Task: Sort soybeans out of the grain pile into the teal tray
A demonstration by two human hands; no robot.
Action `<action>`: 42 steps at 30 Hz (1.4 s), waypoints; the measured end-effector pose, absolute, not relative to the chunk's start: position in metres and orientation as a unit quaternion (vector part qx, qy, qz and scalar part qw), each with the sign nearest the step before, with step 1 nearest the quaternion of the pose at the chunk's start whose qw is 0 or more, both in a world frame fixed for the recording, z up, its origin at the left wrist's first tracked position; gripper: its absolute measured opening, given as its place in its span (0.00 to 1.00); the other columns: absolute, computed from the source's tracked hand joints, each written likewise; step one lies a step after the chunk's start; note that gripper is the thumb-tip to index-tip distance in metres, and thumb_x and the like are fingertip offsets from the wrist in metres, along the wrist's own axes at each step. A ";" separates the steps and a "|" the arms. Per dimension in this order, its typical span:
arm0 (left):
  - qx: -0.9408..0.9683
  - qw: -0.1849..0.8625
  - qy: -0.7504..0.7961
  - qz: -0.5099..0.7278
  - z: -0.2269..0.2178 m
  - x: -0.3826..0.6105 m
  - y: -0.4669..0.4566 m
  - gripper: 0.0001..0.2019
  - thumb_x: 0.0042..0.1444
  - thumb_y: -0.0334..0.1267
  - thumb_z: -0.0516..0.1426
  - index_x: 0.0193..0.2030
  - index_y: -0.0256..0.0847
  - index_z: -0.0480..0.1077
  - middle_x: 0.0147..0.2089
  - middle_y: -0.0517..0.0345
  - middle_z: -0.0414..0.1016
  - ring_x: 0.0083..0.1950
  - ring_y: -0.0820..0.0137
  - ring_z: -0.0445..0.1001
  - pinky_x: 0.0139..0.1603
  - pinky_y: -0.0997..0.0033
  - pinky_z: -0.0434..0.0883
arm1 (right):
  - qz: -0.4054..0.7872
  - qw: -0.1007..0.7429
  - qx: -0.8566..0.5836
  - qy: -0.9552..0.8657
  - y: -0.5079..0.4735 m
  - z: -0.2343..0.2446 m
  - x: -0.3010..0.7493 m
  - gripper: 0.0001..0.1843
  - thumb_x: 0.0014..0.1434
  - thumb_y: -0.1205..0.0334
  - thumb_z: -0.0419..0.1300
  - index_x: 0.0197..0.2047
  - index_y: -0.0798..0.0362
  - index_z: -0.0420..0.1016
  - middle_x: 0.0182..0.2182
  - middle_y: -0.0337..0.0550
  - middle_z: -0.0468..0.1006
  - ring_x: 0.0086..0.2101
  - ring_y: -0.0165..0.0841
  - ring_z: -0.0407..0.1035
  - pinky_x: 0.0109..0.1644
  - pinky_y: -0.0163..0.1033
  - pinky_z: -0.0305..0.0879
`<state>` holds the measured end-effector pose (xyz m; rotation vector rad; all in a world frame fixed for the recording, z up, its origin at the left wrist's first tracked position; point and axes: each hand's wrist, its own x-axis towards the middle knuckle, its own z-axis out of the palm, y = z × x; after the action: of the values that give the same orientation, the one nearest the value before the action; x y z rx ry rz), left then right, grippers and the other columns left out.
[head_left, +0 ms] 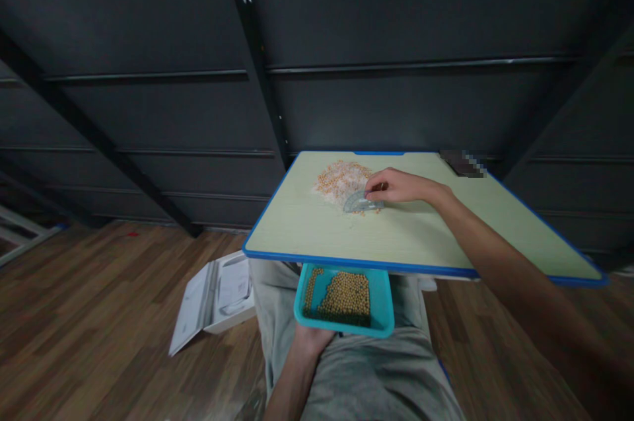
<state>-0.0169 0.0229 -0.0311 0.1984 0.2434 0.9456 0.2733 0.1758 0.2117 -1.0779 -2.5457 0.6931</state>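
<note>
My right hand (391, 186) pinches a clear protractor (357, 201) just above the table top. The protractor touches the near right side of a pile of white grains mixed with orange-yellow beans (341, 180). A few loose beans lie under and beside its edge. Below the table's front edge, my left hand (316, 338) supports a turquoise tray (383, 312) from underneath, over my lap. Inside the tray are many yellow beans (347, 295), heaped toward the middle and left. The fingers of my left hand are mostly hidden beneath the tray.
The pale table (297, 229) has a blue rim. A dark flat object (453, 162), partly pixelated, lies at its far right corner. An opened white box (225, 295) stands on the wooden floor at left. A dark panelled wall (396, 104) rises behind the table.
</note>
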 end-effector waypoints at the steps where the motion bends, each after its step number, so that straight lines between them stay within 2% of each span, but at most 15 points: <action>1: 0.093 0.879 0.121 0.452 -0.031 -0.017 0.023 0.24 0.72 0.46 0.46 0.53 0.44 0.83 0.54 0.51 0.87 0.63 0.55 0.79 0.74 0.48 0.64 | 0.244 0.146 -0.373 -0.883 0.176 0.212 0.273 0.19 0.66 0.49 0.60 0.38 0.56 0.82 0.33 0.45 0.79 0.33 0.35 0.67 0.41 0.41 0.61; 7: 0.087 0.869 0.154 0.462 -0.031 -0.018 0.023 0.21 0.71 0.44 0.49 0.48 0.42 0.85 0.52 0.50 0.88 0.64 0.54 0.78 0.74 0.49 0.65 | 0.241 0.143 -0.366 -0.887 0.178 0.210 0.274 0.18 0.66 0.49 0.60 0.38 0.56 0.82 0.31 0.43 0.77 0.32 0.35 0.66 0.40 0.40 0.60; 15: 0.100 0.864 0.150 0.471 -0.027 -0.015 0.022 0.22 0.71 0.45 0.48 0.50 0.42 0.84 0.51 0.50 0.88 0.64 0.54 0.79 0.72 0.49 0.67 | 0.233 0.150 -0.376 -0.884 0.179 0.208 0.274 0.18 0.66 0.49 0.60 0.39 0.56 0.82 0.33 0.45 0.79 0.33 0.36 0.67 0.40 0.41 0.61; 26: 0.085 0.863 0.161 0.472 -0.032 -0.017 0.023 0.20 0.69 0.43 0.50 0.46 0.42 0.85 0.51 0.49 0.88 0.64 0.53 0.79 0.72 0.47 0.67 | 0.248 0.130 -0.362 -0.889 0.178 0.207 0.273 0.17 0.67 0.50 0.60 0.37 0.56 0.80 0.29 0.41 0.75 0.30 0.33 0.64 0.37 0.40 0.59; 36: 0.088 0.866 0.151 0.468 -0.023 -0.015 0.021 0.21 0.70 0.43 0.49 0.51 0.42 0.84 0.54 0.50 0.87 0.64 0.53 0.79 0.72 0.48 0.67 | 0.272 0.138 -0.363 -0.881 0.178 0.208 0.272 0.19 0.67 0.47 0.60 0.38 0.55 0.81 0.31 0.42 0.76 0.32 0.34 0.66 0.39 0.40 0.60; 42: 0.098 0.864 0.152 0.469 -0.022 -0.015 0.022 0.21 0.71 0.45 0.49 0.46 0.43 0.85 0.51 0.50 0.88 0.63 0.54 0.79 0.72 0.50 0.67 | 0.256 0.147 -0.374 -0.879 0.176 0.210 0.269 0.20 0.66 0.47 0.60 0.38 0.56 0.80 0.31 0.43 0.76 0.32 0.34 0.65 0.39 0.40 0.59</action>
<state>-0.0152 0.0220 -0.0220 0.2051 0.3190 0.9839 0.2695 0.1756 0.2097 -1.0766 -2.5308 0.7359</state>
